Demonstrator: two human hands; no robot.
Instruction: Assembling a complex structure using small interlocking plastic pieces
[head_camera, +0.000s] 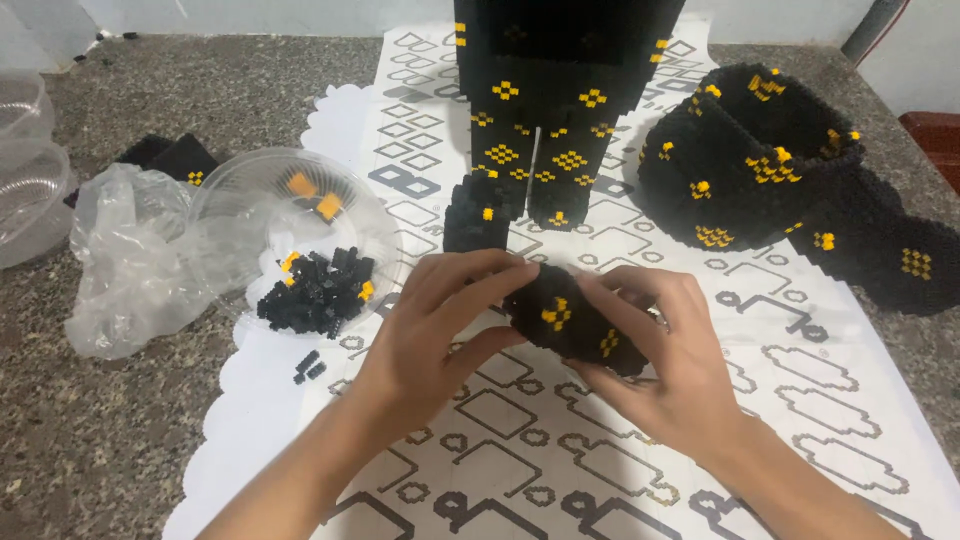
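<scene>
Block chunk (572, 322), black with yellow spots, is off the bench between both hands. Left hand (440, 330) clasps its left end, right hand (660, 350) its right. Long axis runs left-right, tilted down to the right; neither hand nearer.

crumpled clear plastic bag (125, 262), left of mat

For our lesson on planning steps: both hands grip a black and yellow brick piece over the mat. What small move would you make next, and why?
Probably press the brick piece together gently between the left hand and right hand. Both hands already wrap it from either side above the printed mat, and the loose bricks lie apart in the clear bowl, so firming it up seems to come before fetching more.
</scene>
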